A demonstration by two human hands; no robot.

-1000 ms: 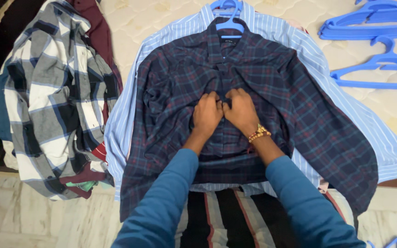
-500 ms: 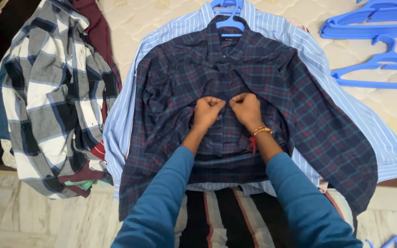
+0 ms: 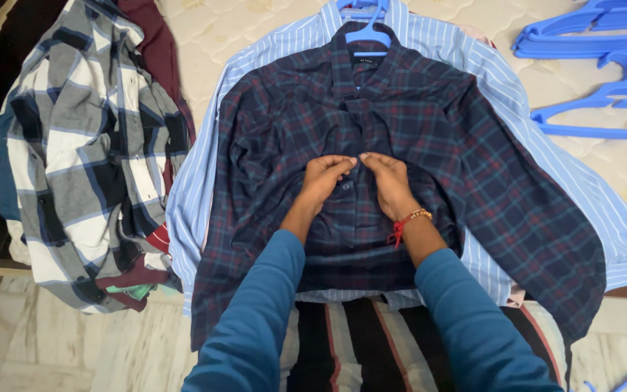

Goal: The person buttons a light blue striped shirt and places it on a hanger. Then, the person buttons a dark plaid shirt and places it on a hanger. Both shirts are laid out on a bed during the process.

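Left of the hands lies a grey checked shirt. The left hand and right hand, fists a moment ago, now pinch the navy plaid shirt placket fingertip-to-fingertip, suggesting buttoning; blue hangers lie right.

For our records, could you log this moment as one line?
left hand | right hand | both pinching dark plaid shirt placket | blue hanger inside collar
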